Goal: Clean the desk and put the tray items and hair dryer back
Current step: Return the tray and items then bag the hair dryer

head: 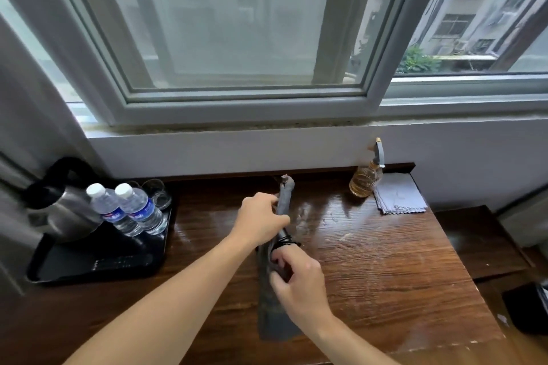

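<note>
Gripping a grey rolled hair-dryer bag (284, 201).

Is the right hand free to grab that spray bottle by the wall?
Probably not right away. The right hand is gripping the grey bagged item together with the left hand. The desk toward the spray bottle looks unobstructed.

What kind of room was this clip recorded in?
Probably a hotel guest room: a black tray on a wooden desk holds a kettle, two sealed water bottles and glasses, set under a window facing apartment blocks.
</note>
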`<state>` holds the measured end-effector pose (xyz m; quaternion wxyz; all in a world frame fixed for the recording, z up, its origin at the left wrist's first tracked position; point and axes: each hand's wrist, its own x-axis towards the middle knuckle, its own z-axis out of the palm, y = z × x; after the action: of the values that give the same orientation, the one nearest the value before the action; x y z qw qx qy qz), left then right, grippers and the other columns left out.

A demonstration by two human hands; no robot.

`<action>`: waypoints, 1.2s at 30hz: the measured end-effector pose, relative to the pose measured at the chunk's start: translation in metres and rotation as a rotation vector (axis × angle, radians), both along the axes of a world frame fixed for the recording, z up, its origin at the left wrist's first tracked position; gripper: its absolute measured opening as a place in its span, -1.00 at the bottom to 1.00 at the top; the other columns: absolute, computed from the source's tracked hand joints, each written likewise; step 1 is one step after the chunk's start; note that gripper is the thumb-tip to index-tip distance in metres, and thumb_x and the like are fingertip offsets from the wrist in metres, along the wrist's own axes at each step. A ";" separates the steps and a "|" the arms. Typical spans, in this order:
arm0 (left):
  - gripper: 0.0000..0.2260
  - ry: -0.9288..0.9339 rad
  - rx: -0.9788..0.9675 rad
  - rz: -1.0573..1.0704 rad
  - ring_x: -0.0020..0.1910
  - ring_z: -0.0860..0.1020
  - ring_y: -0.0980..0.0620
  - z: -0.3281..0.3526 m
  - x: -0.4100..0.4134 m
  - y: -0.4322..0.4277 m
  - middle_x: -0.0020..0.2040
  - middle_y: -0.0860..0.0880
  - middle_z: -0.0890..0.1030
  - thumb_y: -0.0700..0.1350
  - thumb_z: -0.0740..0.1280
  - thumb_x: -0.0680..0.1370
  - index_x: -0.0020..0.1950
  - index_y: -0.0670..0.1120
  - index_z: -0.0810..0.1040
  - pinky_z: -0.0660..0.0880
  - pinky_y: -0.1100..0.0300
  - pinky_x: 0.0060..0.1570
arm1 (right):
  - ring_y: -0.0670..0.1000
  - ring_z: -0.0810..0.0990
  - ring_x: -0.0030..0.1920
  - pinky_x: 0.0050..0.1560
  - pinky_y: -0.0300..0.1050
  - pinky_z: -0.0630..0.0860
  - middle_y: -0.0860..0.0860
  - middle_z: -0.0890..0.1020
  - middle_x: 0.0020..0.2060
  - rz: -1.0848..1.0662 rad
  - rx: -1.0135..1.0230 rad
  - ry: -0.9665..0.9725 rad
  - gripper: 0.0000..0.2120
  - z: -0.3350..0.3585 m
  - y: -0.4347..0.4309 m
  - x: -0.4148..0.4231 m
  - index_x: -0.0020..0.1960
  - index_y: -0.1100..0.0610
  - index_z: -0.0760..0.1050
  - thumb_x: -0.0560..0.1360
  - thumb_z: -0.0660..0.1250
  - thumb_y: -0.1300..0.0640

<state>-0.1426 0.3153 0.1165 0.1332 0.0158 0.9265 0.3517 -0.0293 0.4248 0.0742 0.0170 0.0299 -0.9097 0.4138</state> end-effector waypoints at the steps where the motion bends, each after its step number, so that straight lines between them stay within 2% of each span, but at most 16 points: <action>1: -0.82 0.038 0.006 -0.003 -0.15 0.62 0.00 0.004 0.001 -0.008 -0.18 0.01 0.68 -0.05 0.40 0.40 -0.04 -0.02 0.69 0.63 0.01 -0.09 | -0.08 0.49 -0.22 -0.21 -0.13 0.46 -0.14 0.50 -0.28 0.055 -0.047 -0.063 -0.85 0.006 -0.004 0.000 -0.18 -0.09 0.41 0.40 0.40 0.01; 3: -0.79 0.121 0.002 -0.027 -0.18 0.62 0.03 0.011 0.003 -0.029 -0.23 0.05 0.68 -0.10 0.34 0.37 -0.06 0.00 0.70 0.62 0.01 -0.11 | -0.10 0.57 -0.19 -0.13 -0.17 0.50 -0.08 0.62 -0.23 0.102 -0.298 -0.246 -0.84 0.023 -0.010 -0.008 -0.12 -0.02 0.57 0.43 0.38 -0.10; 6: -0.69 0.240 0.005 -0.080 -0.16 0.62 0.16 0.026 0.006 -0.063 -0.15 0.14 0.71 -0.15 0.36 0.40 0.09 0.09 0.71 0.59 0.14 -0.11 | -0.02 0.61 -0.18 -0.04 -0.12 0.47 0.01 0.68 -0.22 -0.162 -0.746 -0.629 -0.61 0.044 -0.008 -0.034 -0.01 0.13 0.66 0.55 0.24 -0.17; 8: -0.64 0.354 -0.012 -0.147 -0.09 0.63 0.18 0.035 0.009 -0.084 -0.06 0.15 0.71 -0.13 0.36 0.44 0.20 0.12 0.67 0.59 0.14 -0.05 | 0.06 0.63 -0.12 0.02 -0.02 0.49 0.07 0.69 -0.17 -0.249 -0.860 -0.832 -0.43 0.049 -0.003 -0.053 0.08 0.15 0.64 0.58 0.10 -0.29; 11: -0.61 0.463 -0.084 -0.234 -0.13 0.60 0.14 0.042 0.017 -0.109 -0.12 0.15 0.64 -0.07 0.30 0.45 0.26 0.19 0.61 0.59 0.06 -0.14 | 0.12 0.66 -0.05 0.00 0.05 0.53 0.11 0.71 -0.07 -0.245 -0.961 -0.904 -0.31 0.055 -0.003 -0.080 0.13 0.16 0.61 0.53 0.07 -0.41; 14: -0.60 0.501 -0.192 -0.313 -0.15 0.58 0.12 0.034 0.030 -0.122 -0.12 0.17 0.58 -0.06 0.31 0.49 0.31 0.21 0.57 0.60 0.04 -0.20 | 0.12 0.68 0.02 0.02 0.04 0.54 0.10 0.73 -0.03 -0.208 -0.925 -0.915 -0.36 0.058 -0.014 -0.092 0.10 0.17 0.63 0.54 0.12 -0.37; 17: -0.59 0.438 -0.264 -0.346 -0.13 0.56 0.15 0.021 0.045 -0.130 -0.06 0.18 0.58 -0.01 0.31 0.49 0.33 0.22 0.56 0.61 0.04 -0.15 | 0.07 0.71 -0.03 -0.01 -0.02 0.56 0.08 0.73 -0.03 -0.186 -0.831 -0.915 -0.66 0.044 -0.026 -0.092 0.10 0.12 0.61 0.60 0.23 -0.12; 19: -0.58 0.272 -0.182 -0.313 -0.14 0.53 0.22 0.013 0.055 -0.135 -0.07 0.21 0.57 0.20 0.34 0.47 0.33 0.27 0.54 0.58 0.11 -0.08 | 0.05 0.70 -0.10 -0.08 -0.06 0.58 0.07 0.72 -0.06 -0.185 -0.819 -0.866 -0.79 0.034 -0.034 -0.086 0.11 0.12 0.59 0.61 0.26 0.04; 21: -0.49 0.081 0.054 -0.192 -0.08 0.58 0.21 0.008 0.066 -0.135 -0.08 0.20 0.61 0.41 0.31 0.40 0.28 0.24 0.59 0.57 0.15 -0.01 | 0.03 0.69 -0.17 -0.18 -0.12 0.58 0.04 0.73 -0.11 -0.139 -0.802 -0.789 -0.87 0.027 -0.041 -0.075 0.05 0.13 0.61 0.60 0.34 0.09; 22: -0.46 0.025 0.146 -0.112 -0.07 0.60 0.21 0.005 0.069 -0.133 -0.07 0.17 0.64 0.44 0.29 0.37 0.22 0.20 0.63 0.57 0.16 0.00 | 0.01 0.68 -0.19 -0.19 -0.14 0.58 0.03 0.73 -0.14 -0.108 -0.774 -0.754 -0.88 0.025 -0.045 -0.068 0.00 0.13 0.62 0.58 0.38 0.08; 24: -0.47 -0.023 0.162 0.007 -0.08 0.62 0.22 -0.003 0.072 -0.127 -0.11 0.14 0.68 0.47 0.30 0.35 0.13 0.16 0.64 0.58 0.17 -0.01 | -0.06 0.63 -0.26 -0.21 -0.19 0.57 -0.03 0.68 -0.28 -0.038 -0.679 -0.694 -0.82 0.018 -0.052 -0.057 -0.14 0.12 0.62 0.55 0.41 0.03; 27: -0.52 -0.088 0.004 0.006 -0.14 0.61 0.22 -0.012 0.073 -0.121 -0.19 0.15 0.66 0.38 0.43 0.33 0.14 0.17 0.57 0.57 0.18 -0.03 | -0.09 0.61 -0.22 -0.16 -0.22 0.57 0.00 0.63 -0.30 0.094 -0.643 -0.690 -0.77 0.009 -0.057 -0.049 -0.13 0.21 0.64 0.59 0.36 0.07; 31: -0.65 -0.171 -0.044 0.018 -0.09 0.62 0.13 -0.023 0.069 -0.123 -0.14 0.11 0.65 -0.02 0.48 0.43 0.21 0.10 0.63 0.62 0.14 -0.03 | -0.13 0.66 -0.14 -0.06 -0.22 0.59 -0.07 0.68 -0.26 0.218 -0.599 -0.710 -0.77 0.008 -0.053 -0.045 -0.15 0.12 0.63 0.61 0.28 0.30; 33: -0.79 -0.166 -0.047 0.074 -0.15 0.64 0.01 -0.030 0.068 -0.126 -0.25 0.04 0.63 -0.11 0.37 0.39 -0.02 0.05 0.68 0.66 0.03 -0.12 | -0.13 0.68 -0.14 -0.09 -0.24 0.59 -0.09 0.71 -0.25 0.197 -0.540 -0.696 -0.71 0.006 -0.050 -0.042 -0.14 0.09 0.65 0.59 0.26 0.37; 34: -0.85 -0.147 -0.057 0.100 -0.20 0.63 -0.07 -0.034 0.068 -0.128 -0.32 -0.03 0.61 -0.11 0.30 0.35 -0.16 -0.03 0.64 0.66 -0.05 -0.19 | -0.10 0.69 -0.13 -0.09 -0.20 0.61 -0.07 0.71 -0.24 0.173 -0.516 -0.686 -0.71 0.002 -0.048 -0.042 -0.14 0.11 0.66 0.58 0.26 0.38; 36: -0.87 -0.114 -0.083 0.143 -0.28 0.60 -0.17 -0.041 0.068 -0.132 -0.40 -0.12 0.56 -0.09 0.22 0.34 -0.26 -0.14 0.50 0.64 -0.09 -0.29 | -0.04 0.67 -0.13 -0.04 -0.12 0.64 -0.02 0.69 -0.24 0.127 -0.456 -0.665 -0.75 -0.009 -0.041 -0.040 -0.15 0.18 0.67 0.55 0.26 0.38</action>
<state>-0.0747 0.1834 0.0754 0.1608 -0.0758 0.9300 0.3218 -0.0695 0.3838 0.0654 -0.2974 -0.0539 -0.7470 0.5922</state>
